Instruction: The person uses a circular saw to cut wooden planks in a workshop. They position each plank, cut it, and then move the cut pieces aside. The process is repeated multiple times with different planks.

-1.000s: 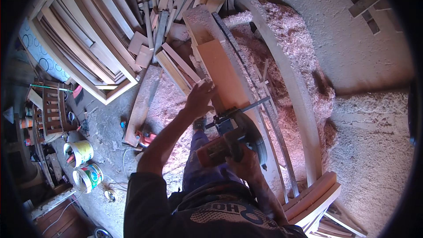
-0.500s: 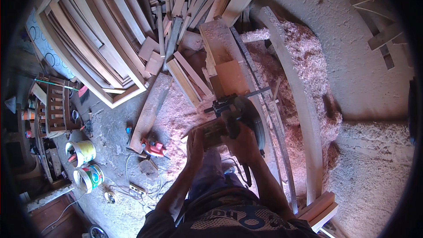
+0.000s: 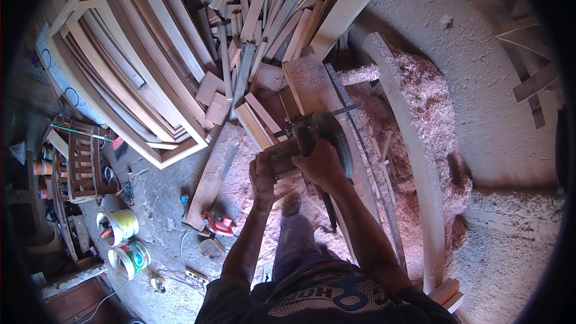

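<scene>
With both hands I hold a dark circular saw (image 3: 283,159) that has a round blade guard on its right side and a thin metal guide bar. My left hand (image 3: 262,177) is closed around the left end of the saw's body. The fingers of my right hand (image 3: 322,165) wrap the rear handle. Beneath and beyond the saw lies a thick wooden beam (image 3: 313,78) dusted with shavings. The blade is hidden, so whether it touches the wood cannot be told. A dark cord hangs behind my right hand.
Curved wooden frames (image 3: 161,159) stand at the far left, beside a heap of offcuts (image 3: 255,15). A long plank (image 3: 414,144) and piled shavings (image 3: 429,90) lie right. A red power tool (image 3: 219,224), buckets (image 3: 129,258) and a power strip (image 3: 197,277) sit left on the floor.
The saw has moved away from me along the beam, both hands still on it. A reddish-brown flat piece visible beyond it earlier is now hidden. The view has shifted, with surroundings lower in the picture.
</scene>
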Demonstrator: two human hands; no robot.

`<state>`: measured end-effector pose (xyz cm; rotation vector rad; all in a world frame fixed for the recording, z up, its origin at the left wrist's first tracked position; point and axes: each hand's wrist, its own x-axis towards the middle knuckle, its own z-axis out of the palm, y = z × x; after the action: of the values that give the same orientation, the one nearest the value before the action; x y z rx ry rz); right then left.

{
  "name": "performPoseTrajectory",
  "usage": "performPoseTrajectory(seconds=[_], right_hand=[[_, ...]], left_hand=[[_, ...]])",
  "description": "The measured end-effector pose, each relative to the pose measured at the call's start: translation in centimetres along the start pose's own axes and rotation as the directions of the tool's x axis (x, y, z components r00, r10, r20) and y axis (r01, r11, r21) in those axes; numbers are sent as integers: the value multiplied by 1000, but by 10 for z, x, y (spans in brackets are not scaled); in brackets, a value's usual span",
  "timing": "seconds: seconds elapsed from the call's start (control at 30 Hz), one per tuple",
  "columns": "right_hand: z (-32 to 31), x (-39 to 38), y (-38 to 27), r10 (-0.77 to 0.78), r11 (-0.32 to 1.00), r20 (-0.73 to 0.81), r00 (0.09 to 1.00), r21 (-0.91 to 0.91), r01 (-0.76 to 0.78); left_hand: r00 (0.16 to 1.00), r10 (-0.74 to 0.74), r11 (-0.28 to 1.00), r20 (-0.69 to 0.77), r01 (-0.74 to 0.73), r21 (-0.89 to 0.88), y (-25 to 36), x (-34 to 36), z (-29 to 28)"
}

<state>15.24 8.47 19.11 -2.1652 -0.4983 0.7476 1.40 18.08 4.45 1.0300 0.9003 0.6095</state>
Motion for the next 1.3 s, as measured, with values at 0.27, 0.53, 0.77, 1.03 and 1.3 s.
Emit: performPoseTrajectory(seconds=[0.27, 0.53, 0.77, 1.03, 1.3], right_hand=[[26, 104, -15, -89, 995, -14, 996, 42, 89], [-11, 91, -24, -537, 767, -375, 755, 156, 623], [-90, -96, 29, -346, 916, -351, 870, 72, 394], [-125, -349, 104, 203, 976, -381, 902, 152, -155], [-108, -505, 172, 439, 877, -532, 725, 429, -216]], left_hand=[[998, -5, 1000, -63, 5, 7, 30, 99, 16], [830, 537, 839, 148, -545, 12, 98, 104, 42], [955, -273, 962, 114, 268, 56, -63, -21, 2], [843, -519, 824, 145, 447, 347, -221, -120, 32], [809, -525, 849, 262, 482, 215, -190, -170, 90]])
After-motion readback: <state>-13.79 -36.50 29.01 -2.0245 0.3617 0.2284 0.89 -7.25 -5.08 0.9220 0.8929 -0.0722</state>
